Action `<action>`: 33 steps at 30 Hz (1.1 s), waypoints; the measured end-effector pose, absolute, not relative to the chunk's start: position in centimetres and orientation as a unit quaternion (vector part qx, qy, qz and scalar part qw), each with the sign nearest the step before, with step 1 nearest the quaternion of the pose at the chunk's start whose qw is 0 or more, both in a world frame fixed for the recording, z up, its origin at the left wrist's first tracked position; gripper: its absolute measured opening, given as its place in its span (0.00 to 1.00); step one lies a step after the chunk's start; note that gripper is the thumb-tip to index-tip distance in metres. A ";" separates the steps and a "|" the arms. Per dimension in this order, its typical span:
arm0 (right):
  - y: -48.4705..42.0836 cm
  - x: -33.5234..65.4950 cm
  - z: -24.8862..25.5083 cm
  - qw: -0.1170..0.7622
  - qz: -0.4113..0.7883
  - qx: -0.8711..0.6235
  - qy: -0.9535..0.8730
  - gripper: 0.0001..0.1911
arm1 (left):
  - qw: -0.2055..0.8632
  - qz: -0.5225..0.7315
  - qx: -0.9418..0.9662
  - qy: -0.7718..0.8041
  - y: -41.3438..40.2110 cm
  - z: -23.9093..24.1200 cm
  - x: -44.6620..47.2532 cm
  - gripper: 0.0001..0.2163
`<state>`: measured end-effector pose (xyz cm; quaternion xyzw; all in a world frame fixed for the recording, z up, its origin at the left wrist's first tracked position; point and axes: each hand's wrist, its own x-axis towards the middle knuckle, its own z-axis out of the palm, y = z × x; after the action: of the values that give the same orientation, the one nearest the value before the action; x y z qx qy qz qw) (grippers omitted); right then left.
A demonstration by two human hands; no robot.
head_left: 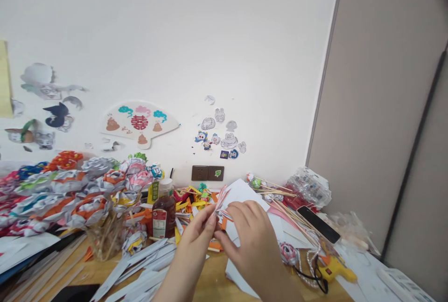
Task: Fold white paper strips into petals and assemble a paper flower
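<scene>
Over the middle of the table, my left hand [199, 228] pinches a small bunch of folded paper [221, 201], white with orange-red edges, between thumb and fingers. My right hand [250, 227] is curled around the other side of the same paper, its fingertips on it; its back hides part of the bunch. White paper strips [140, 267] lie on the table to the left of my left wrist. Beyond the hands are loose yellow and orange paper pieces [196, 201] and white sheets [245, 193].
Paper flowers [87, 208] crowd the left side, some above a clear container [105, 239]. A brown bottle [164, 213] stands left of my hands. On the right are a phone [318, 224], a yellow glue gun [338, 270], wooden sticks [292, 213] and a pink-white paper flower [288, 252].
</scene>
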<state>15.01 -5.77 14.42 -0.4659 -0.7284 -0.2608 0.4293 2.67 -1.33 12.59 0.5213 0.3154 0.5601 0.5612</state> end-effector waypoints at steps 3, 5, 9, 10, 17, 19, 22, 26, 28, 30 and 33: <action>-5.9 14.4 14.4 0.390 -0.245 -0.513 -0.724 0.12 | 0.555 0.553 0.527 0.329 -1.9 12.6 2.7 0.20; -5.7 14.4 14.3 0.378 -0.231 -0.544 -0.713 0.17 | 0.549 0.539 0.551 0.323 -2.2 12.8 2.5 0.20; -5.6 15.0 14.3 0.352 -0.188 -0.569 -0.719 0.16 | 0.523 0.469 0.642 0.307 -2.1 13.9 2.1 0.21; -5.7 15.2 14.4 0.343 -0.177 -0.565 -0.729 0.15 | 0.512 0.449 0.668 0.300 -1.9 14.1 2.0 0.21; -6.8 16.1 15.0 0.314 -0.121 -0.541 -0.770 0.10 | 0.414 0.363 0.780 0.299 -0.7 14.0 0.4 0.20; -6.9 16.2 15.0 0.319 -0.121 -0.539 -0.770 0.12 | 0.391 0.355 0.790 0.311 -0.8 14.1 -0.1 0.22; -6.5 16.1 14.8 0.334 -0.146 -0.541 -0.758 0.12 | 0.393 0.341 0.803 0.291 -1.3 14.7 -0.4 0.26; -5.8 16.3 14.6 0.345 -0.201 -0.523 -0.753 0.11 | 0.341 0.373 0.821 0.266 -1.6 14.6 -0.3 0.23; -5.5 16.4 14.5 0.339 -0.219 -0.510 -0.760 0.10 | 0.253 0.397 0.841 0.267 -1.4 14.1 -0.2 0.26; -5.3 16.4 14.3 0.338 -0.222 -0.506 -0.762 0.10 | 0.126 0.418 0.857 0.274 -1.1 13.6 -0.1 0.30; -5.1 16.2 14.1 0.352 -0.204 -0.505 -0.761 0.10 | -0.047 0.413 0.873 0.255 -0.7 13.0 0.3 0.31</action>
<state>16.18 -5.14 14.08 -0.5051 -0.7609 -0.2041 0.3525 0.27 -0.71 12.97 0.8729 0.2548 0.4134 -0.0475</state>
